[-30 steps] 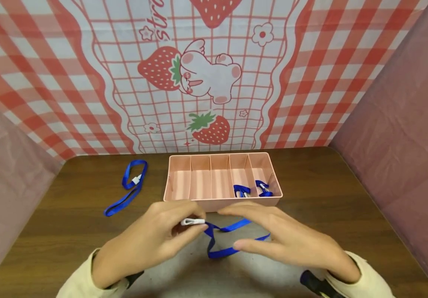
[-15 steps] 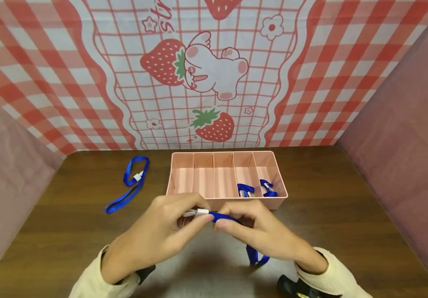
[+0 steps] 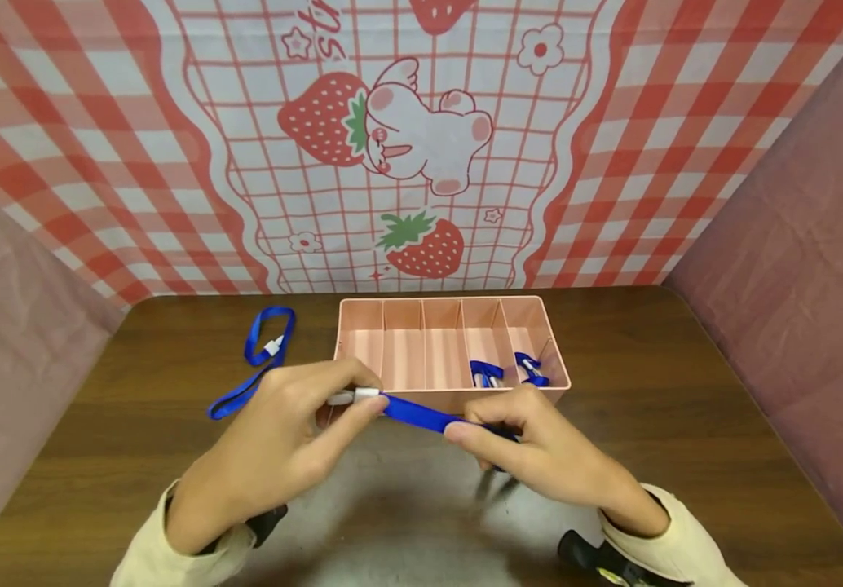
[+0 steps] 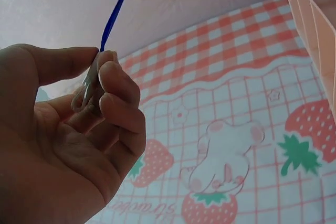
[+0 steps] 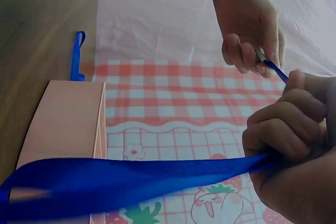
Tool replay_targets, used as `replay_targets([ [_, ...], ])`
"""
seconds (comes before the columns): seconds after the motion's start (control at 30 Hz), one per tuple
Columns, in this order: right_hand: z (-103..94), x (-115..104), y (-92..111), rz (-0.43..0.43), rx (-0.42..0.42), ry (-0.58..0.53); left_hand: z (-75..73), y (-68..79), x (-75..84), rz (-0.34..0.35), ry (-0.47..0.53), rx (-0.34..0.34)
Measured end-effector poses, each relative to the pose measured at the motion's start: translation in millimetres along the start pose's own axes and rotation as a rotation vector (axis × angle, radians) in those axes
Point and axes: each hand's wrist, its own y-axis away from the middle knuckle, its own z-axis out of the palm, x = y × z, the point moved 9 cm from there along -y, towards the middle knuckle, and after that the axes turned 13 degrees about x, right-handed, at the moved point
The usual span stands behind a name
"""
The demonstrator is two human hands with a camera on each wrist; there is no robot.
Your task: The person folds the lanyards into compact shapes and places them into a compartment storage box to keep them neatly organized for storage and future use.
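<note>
My left hand (image 3: 282,448) pinches the white clip end (image 3: 366,394) of a blue lanyard (image 3: 416,413) between thumb and fingers. In the left wrist view a clear loop (image 4: 84,95) hangs under the fingertips. My right hand (image 3: 549,448) grips the doubled strap, so a short length runs straight between the two hands. Beyond the right fist the rest of the strap (image 5: 131,174) trails off, blurred, in the right wrist view. Both hands are above the table, just in front of a pink divided box (image 3: 403,359).
Folded blue lanyards (image 3: 486,374) lie in the box's two rightmost compartments. Another blue lanyard (image 3: 229,405) with a white connector lies on the brown table (image 3: 649,391), left of the box. A checked strawberry cloth (image 3: 245,163) hangs behind the table.
My right hand, loose around the strap a second ago, has taken hold of it. The hands have then drawn apart, the left going left and up, and the strap between them has straightened.
</note>
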Motion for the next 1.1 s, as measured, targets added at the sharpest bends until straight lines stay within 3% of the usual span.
replay_targets([
  [0.23, -3.2, 0, 2, -0.035, -0.009, 0.048, -21.8, -4.6, -8.7, -0.008, -0.091, 0.06],
  [0.47, -11.4, 0, 1, -0.041, -0.018, 0.084, -29.8, -7.8, -21.5, -0.012, -0.123, 0.097],
  [0.73, -19.7, 0, -2, -0.036, 0.001, 0.097, -46.7, -11.3, -49.0, -0.091, -0.207, 0.132],
  [0.9, -24.1, 2, -4, -0.028, 0.003, 0.114, -51.8, -10.9, -59.8, -0.102, -0.221, 0.134],
  [1.1, -47.6, 2, -1, 0.01, 0.033, 0.128, -61.9, -9.1, -62.0, -0.118, -0.224, 0.149],
])
